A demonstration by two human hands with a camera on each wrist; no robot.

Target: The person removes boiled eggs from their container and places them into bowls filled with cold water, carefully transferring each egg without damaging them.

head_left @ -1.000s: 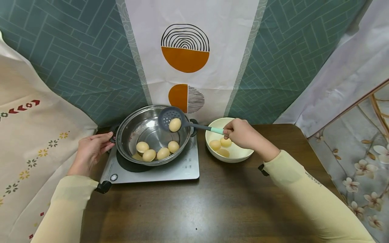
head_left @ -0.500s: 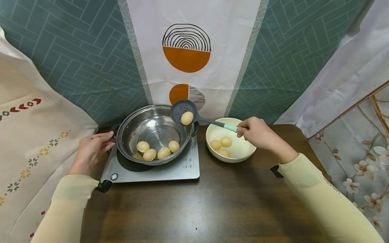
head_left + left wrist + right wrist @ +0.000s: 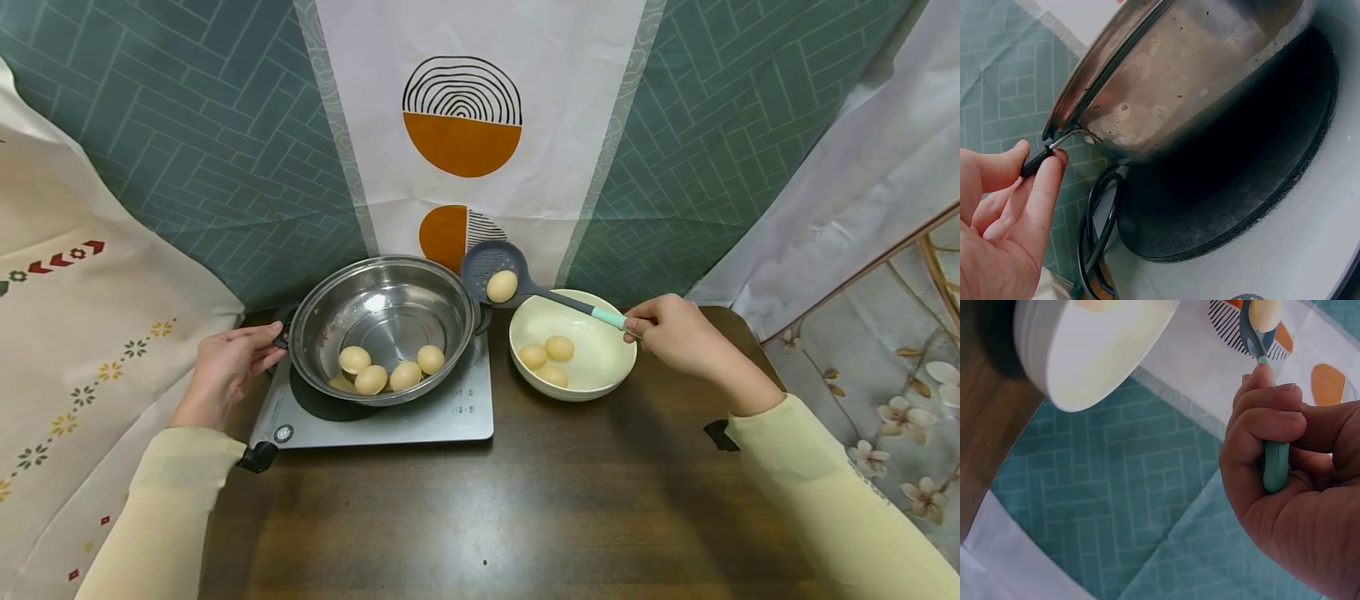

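Observation:
My left hand [image 3: 231, 364] pinches the black side handle [image 3: 1037, 160] of a steel pan [image 3: 390, 287] between thumb and fingers. Several pale yellow eggs [image 3: 406, 376] lie along the pan's near side. My right hand [image 3: 678, 335] grips the mint-green handle [image 3: 1276, 464] of a grey slotted spoon [image 3: 483, 260]. One egg [image 3: 502, 286] rests on the spoon's head, which hangs in the air just past the pan's right rim. Under the spoon's shaft stands a cream bowl [image 3: 603, 373] with three eggs [image 3: 559, 348] at its left side.
The pan sits on a silver induction cooker [image 3: 450, 425], whose black cord [image 3: 1090, 231] loops at the left. Both stand on a dark wooden table [image 3: 420, 517]. Patterned cloths [image 3: 720, 125] hang behind and at the sides.
My right hand has moved right, carrying the spoon and its egg from over the pan to beyond its right rim. My left hand keeps hold of the pan handle.

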